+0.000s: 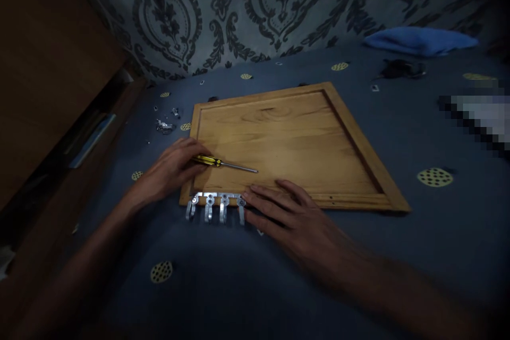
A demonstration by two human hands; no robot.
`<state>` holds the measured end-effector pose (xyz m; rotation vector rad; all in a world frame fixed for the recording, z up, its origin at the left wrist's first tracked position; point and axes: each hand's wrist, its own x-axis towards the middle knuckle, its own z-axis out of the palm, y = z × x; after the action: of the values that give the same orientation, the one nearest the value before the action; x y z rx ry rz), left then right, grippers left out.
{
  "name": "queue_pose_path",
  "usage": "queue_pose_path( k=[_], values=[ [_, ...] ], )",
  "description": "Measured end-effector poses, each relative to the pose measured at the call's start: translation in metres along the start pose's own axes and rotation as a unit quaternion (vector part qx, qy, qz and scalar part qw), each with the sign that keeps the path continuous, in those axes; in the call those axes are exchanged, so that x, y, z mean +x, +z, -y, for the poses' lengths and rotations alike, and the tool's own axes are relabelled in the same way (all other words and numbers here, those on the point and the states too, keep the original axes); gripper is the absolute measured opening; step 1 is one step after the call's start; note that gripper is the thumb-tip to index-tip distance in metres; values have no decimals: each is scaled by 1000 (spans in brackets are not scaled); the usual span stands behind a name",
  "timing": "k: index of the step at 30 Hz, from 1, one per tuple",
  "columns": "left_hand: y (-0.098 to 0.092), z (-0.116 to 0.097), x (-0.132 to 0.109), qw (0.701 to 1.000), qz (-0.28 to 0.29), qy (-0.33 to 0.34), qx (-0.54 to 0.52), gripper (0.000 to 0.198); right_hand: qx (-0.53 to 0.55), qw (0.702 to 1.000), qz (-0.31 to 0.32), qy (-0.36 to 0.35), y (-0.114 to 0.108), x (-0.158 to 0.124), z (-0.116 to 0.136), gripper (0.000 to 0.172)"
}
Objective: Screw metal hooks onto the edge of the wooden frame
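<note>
A framed wooden panel (pixel 274 138) lies flat on a dark blue patterned cloth. Over its left side, my left hand (pixel 177 162) grips a screwdriver (pixel 209 160) by its yellow and black handle, the metal shaft pointing right across the wood. Along the panel's near edge sits a silver metal bracket (pixel 217 196) with several hook-like prongs hanging toward me. My right hand (pixel 292 218) rests on that same edge, fingers stretched out, their tips touching the bracket's right end. Two small screw holes show in the frame to the right of this hand.
Small metal parts (pixel 165 126) lie on the cloth (pixel 247 287) left of the panel. A blue cloth bundle (pixel 422 41) and a dark object (pixel 402 69) are at the back right. Wooden furniture (pixel 51 79) stands at the left, and a patterned wall (pixel 223 10) rises behind.
</note>
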<state>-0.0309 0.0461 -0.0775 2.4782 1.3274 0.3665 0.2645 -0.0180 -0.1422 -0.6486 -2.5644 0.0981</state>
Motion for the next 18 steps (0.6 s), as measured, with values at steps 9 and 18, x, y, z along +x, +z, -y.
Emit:
queue_pose_path(
  k=[9, 18],
  values=[
    [-9, -7, -1, 993, -37, -25, -112, 16, 5, 1000, -2, -2, 1, 0, 0, 41],
    [-14, -39, -9, 903, -281, -1, -326, 16, 9, 1000, -18, -1, 6, -2, -1, 40]
  ],
)
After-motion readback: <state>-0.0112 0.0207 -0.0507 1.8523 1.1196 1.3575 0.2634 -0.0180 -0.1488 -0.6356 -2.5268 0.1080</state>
